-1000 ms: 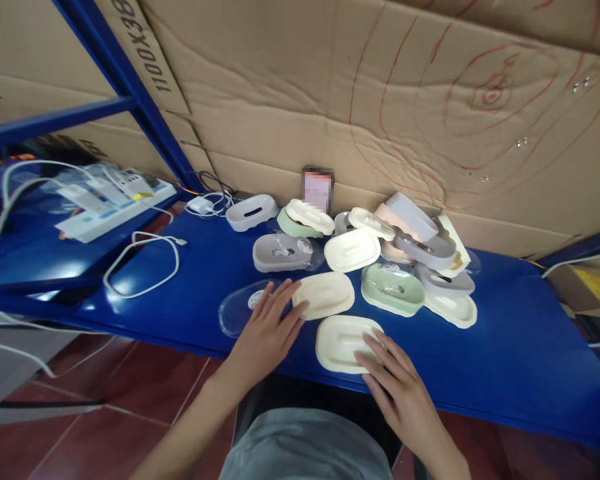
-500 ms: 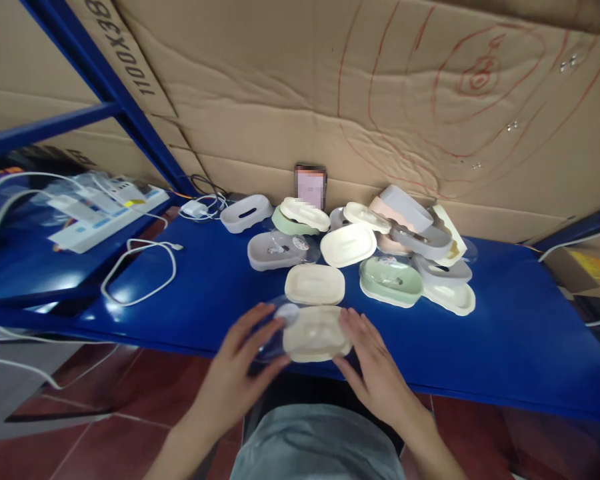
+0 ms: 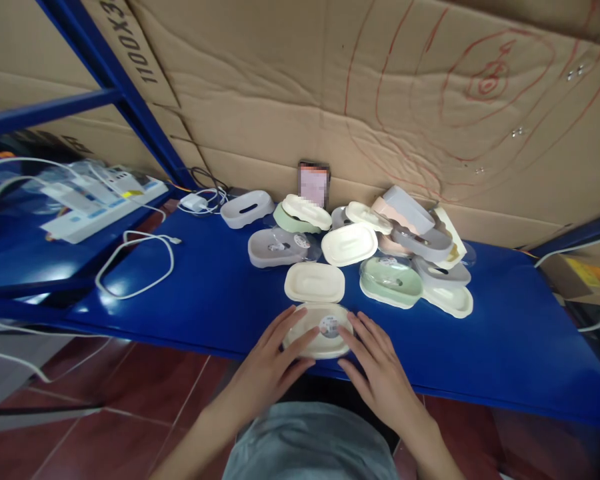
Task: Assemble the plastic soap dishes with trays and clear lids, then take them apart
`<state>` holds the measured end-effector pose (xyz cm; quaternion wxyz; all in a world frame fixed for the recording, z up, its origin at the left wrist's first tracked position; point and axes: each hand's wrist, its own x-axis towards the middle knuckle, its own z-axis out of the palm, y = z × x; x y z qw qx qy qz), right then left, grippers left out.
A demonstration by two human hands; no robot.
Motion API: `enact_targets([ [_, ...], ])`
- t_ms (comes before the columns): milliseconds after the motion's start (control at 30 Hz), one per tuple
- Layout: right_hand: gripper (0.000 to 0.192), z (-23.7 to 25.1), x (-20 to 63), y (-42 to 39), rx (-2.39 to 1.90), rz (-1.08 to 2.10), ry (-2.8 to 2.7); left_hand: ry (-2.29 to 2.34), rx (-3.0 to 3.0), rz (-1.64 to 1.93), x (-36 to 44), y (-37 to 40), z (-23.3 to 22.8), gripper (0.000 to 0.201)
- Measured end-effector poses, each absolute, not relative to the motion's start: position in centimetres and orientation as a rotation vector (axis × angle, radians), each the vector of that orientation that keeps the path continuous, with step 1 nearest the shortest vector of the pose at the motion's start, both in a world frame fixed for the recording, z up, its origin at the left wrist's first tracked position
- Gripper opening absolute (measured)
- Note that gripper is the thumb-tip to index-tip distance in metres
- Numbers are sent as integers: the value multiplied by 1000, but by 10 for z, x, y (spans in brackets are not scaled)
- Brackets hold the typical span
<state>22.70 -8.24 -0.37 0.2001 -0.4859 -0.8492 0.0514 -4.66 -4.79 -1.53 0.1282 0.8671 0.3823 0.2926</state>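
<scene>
A cream oval soap dish (image 3: 305,347) lies at the table's front edge, its clear plastic film and round label (image 3: 329,327) over its top. My left hand (image 3: 275,350) rests on the dish's left side, fingers spread and lying over the film. On the right rim, my right hand (image 3: 375,350) touches the dish with its fingers stretched out and apart. Just behind stands a second cream soap dish (image 3: 315,282). Both thumbs are near the front rim, and the fingers cover parts of the dish's sides.
Several grey, green, pink and cream soap dishes sit behind, among them a green one (image 3: 391,281) and a grey one (image 3: 247,209). A phone (image 3: 314,183) leans on the cardboard wall (image 3: 255,87). White cable (image 3: 136,267) and a power strip (image 3: 105,210) are left.
The clear film with the round label has moved from the dish's left side onto its top. My left hand has moved right, over the dish. My right hand stays at the right rim.
</scene>
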Motion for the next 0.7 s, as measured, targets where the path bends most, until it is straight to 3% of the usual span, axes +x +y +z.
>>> enact_targets([
  [433,51,-3,217,-85,-1244,90,-2419,1209,2517,1050,-60,-56,-28,48],
  [700,56,-7,221,-85,-1280,136,-2324,1170,2625,971,-55,-57,-30,42],
])
